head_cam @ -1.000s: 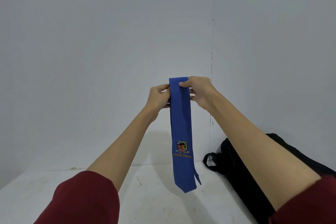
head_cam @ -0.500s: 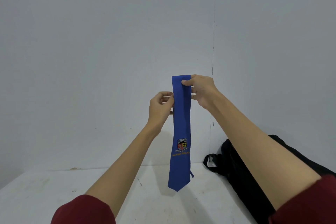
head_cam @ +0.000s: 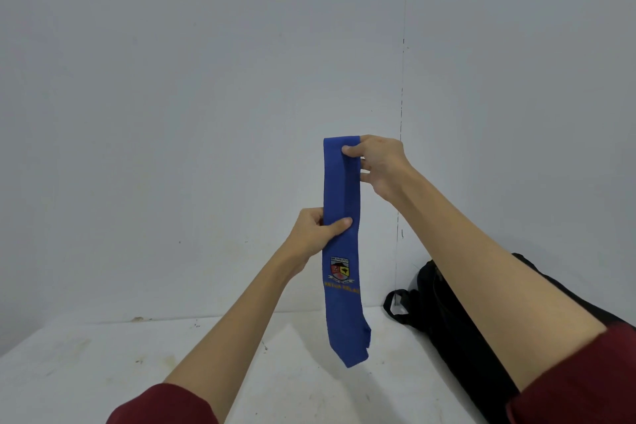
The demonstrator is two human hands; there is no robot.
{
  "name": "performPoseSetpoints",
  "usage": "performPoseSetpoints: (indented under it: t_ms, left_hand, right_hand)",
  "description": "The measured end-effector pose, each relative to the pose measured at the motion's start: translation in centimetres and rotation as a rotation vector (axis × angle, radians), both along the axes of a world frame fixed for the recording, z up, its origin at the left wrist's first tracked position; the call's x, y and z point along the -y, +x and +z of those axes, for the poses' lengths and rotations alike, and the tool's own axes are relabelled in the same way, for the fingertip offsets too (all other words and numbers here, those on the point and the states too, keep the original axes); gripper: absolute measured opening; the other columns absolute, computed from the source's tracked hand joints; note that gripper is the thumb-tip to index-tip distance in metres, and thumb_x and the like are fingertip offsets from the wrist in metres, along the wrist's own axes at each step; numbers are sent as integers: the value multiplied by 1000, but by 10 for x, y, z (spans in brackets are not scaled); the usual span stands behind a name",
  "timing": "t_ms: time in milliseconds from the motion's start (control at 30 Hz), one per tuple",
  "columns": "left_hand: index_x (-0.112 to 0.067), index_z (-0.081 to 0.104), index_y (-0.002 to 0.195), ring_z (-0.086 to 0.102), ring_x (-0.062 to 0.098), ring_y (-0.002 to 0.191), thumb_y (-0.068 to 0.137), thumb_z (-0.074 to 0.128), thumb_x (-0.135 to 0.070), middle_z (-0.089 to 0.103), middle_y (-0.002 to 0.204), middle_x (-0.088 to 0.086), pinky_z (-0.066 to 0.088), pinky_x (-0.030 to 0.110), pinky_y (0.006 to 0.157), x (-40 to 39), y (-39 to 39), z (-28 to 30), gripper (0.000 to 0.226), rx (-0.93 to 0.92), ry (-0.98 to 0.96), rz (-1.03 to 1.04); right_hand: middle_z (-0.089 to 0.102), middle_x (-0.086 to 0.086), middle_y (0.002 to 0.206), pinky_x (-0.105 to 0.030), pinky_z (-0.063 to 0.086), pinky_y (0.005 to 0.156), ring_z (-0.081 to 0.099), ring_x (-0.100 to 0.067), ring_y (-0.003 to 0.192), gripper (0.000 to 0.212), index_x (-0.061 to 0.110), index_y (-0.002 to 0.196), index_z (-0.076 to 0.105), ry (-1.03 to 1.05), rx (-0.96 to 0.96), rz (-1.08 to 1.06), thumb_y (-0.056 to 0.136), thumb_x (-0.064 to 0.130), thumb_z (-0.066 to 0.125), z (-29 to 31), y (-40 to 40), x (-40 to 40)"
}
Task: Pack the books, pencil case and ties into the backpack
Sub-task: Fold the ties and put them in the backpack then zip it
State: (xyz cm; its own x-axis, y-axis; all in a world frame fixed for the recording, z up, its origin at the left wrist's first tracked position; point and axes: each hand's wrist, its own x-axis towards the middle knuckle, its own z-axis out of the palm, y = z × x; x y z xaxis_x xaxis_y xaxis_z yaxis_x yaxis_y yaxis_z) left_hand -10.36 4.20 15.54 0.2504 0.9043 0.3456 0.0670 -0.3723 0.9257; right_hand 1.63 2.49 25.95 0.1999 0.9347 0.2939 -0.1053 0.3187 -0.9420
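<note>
right hand point(head_cam: 380, 163) pinches the folded top of the long blue cloth crested tie point(head_cam: 341, 189); left hand point(head_cam: 315, 234) pinches mid-length. fold evenly again, then tuck into the black fabric backpack point(head_cam: 457, 330), right.

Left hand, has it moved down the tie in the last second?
Yes. The left hand slid down the tie, away from the right hand at the top, toward the crest.

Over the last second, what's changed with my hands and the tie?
The left hand slid down the blue tie from the top fold to about halfway, where it now pinches it just above the crest. The tie's pointed tip rose slightly. The right hand still pinches the top fold, the tie still hangs upright, and the black backpack still lies on the white table.
</note>
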Motion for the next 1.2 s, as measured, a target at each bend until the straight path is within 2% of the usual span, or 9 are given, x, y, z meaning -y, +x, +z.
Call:
performPoseSetpoints:
  t_ms: [167,400,533,733,833,900,1033,1133,1200]
  left_hand:
    - [-19,64,89,68,5,71,84,68,-20,70,87,-6,52,16,58,0,-3,-1,7,-7,38,13]
    - [-16,63,95,67,4,76,85,68,-17,69,89,-6,53,16,63,-1,-6,-30,11,-286,-48,-101]
    - [-7,67,95,68,18,83,82,71,-18,71,97,8,57,30,75,-10,-5,-47,17,-257,31,81]
    - [-8,68,98,68,16,80,74,78,-24,72,96,6,58,28,72,-10,-7,-45,30,-240,61,136]
    - [-14,56,105,64,13,80,68,81,-37,66,94,-1,54,25,64,-10,-9,-41,51,-296,101,220]
    - [-20,43,110,61,17,91,62,83,-43,58,103,1,54,26,67,-12,-9,-36,67,-223,85,265]
    - [-33,30,122,53,16,109,66,82,-38,47,120,-6,52,24,73,-14,-9,-21,77,-122,69,158]
    - [-26,34,132,58,8,96,75,77,-28,51,118,-9,51,14,60,-12,-8,-13,71,-120,50,52]
    - [-22,39,129,62,6,90,78,74,-24,58,116,-7,53,14,60,-12,-8,-12,62,-105,37,-4]
  right_hand:
    - [64,-13,110,-42,52,88,60,-30,105,15,10,82,62,-13,-11,-11,81,-5,66,0,2,1]
    - [63,-12,101,-38,52,79,59,-26,90,16,7,86,63,-9,-16,14,80,-7,65,5,4,4]
    - [64,-13,104,-37,52,78,59,-26,91,17,7,91,63,-23,-14,11,80,-7,65,3,4,4]
    - [64,-13,108,-38,52,83,60,-27,95,20,6,96,64,-21,-15,12,81,-6,65,5,4,4]
    - [64,-13,107,-37,52,80,59,-25,92,18,6,94,64,-21,7,27,81,-6,64,6,2,6]
    - [65,-13,109,-37,52,81,59,-25,93,18,6,95,64,-24,22,33,82,-6,64,5,0,6]
    - [65,-13,110,-38,51,82,60,-26,96,20,6,100,63,-23,21,30,82,-4,64,2,-1,7]
    - [65,-13,109,-37,51,80,60,-26,94,21,5,101,64,-24,26,33,83,-4,64,2,-2,8]
    - [64,-13,108,-36,51,76,60,-26,94,20,5,101,63,-21,27,35,83,-4,64,3,-1,9]
